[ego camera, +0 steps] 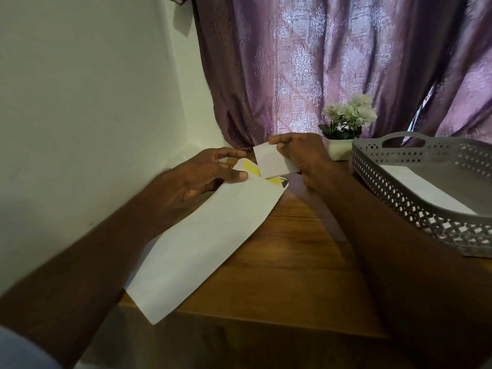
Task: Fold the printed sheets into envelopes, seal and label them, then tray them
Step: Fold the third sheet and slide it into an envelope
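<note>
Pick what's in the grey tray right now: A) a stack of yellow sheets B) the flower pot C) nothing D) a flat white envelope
D: a flat white envelope lies on the floor of the grey tray; the flower pot stands behind it on the table.

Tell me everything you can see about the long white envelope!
The long white paper envelope is plain and blank on the side that shows. It lies slanted, its near corner over the edge of the brown wooden table, its open end pointing away. The flap is open, showing a yellow strip inside. The left hand pinches the open end, thumb on top. The right hand holds a folded white sheet, whose lower end sits at the envelope's mouth.
</note>
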{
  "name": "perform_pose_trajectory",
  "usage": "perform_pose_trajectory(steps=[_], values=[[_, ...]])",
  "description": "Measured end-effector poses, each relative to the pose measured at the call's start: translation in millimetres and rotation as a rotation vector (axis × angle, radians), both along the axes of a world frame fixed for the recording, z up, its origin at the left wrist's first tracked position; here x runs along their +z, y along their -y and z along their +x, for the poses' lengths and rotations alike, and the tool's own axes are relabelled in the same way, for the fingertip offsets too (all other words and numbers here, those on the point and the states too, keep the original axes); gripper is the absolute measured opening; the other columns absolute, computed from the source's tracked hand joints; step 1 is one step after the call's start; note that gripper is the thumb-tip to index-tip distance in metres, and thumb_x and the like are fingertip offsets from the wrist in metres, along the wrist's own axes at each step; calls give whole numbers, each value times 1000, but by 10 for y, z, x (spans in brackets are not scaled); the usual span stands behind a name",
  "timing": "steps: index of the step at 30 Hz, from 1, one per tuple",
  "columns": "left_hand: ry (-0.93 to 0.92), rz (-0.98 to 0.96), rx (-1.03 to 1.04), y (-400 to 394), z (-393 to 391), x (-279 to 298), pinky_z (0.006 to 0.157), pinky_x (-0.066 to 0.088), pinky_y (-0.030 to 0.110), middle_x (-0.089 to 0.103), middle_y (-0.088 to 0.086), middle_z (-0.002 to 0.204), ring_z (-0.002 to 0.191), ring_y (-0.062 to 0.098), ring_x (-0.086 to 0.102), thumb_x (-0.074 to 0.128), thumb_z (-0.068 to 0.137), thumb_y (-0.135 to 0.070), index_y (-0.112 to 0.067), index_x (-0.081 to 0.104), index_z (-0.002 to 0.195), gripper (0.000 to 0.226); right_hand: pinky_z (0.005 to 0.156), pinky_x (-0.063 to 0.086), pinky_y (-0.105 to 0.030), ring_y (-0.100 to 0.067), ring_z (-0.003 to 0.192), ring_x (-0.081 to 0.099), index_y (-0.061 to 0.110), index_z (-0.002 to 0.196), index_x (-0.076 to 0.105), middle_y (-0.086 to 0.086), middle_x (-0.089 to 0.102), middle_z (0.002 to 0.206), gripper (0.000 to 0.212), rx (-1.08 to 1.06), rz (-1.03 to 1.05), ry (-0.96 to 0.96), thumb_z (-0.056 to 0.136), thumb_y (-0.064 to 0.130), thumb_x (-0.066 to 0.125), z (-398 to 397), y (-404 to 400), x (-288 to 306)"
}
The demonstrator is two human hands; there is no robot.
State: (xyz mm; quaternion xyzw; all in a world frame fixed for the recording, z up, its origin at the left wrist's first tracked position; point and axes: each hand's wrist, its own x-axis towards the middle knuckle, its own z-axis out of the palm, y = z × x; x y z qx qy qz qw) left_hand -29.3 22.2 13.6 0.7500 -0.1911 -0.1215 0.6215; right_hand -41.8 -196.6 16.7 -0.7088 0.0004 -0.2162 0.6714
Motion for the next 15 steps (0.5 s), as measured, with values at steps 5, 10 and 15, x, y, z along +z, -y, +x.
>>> perform_pose_trajectory(steps=[5,10,15], values=[[12,8,-2,7,-12,17,105,55,48,73,11,128,113,31,73,87,65,-13,-13,64,134,73,75,58,-27,-19,97,66,23,78,77,2,75,94,27,42,-7,-59,94,4,67,49,30,-33],[13,-16,1,19,-37,26,98,59,40,73,12,127,111,29,74,86,66,-10,-12,64,134,71,65,54,-24,-19,94,65,23,80,78,2,75,95,26,71,-28,-84,93,4,67,9,-14,-3],[-1,-30,7,26,-55,30,96,60,39,75,11,123,109,29,74,83,74,-4,-12,65,132,61,58,52,-20,-16,90,65,23,81,78,4,75,91,25,76,-14,-86,92,3,68,-35,-54,7]])
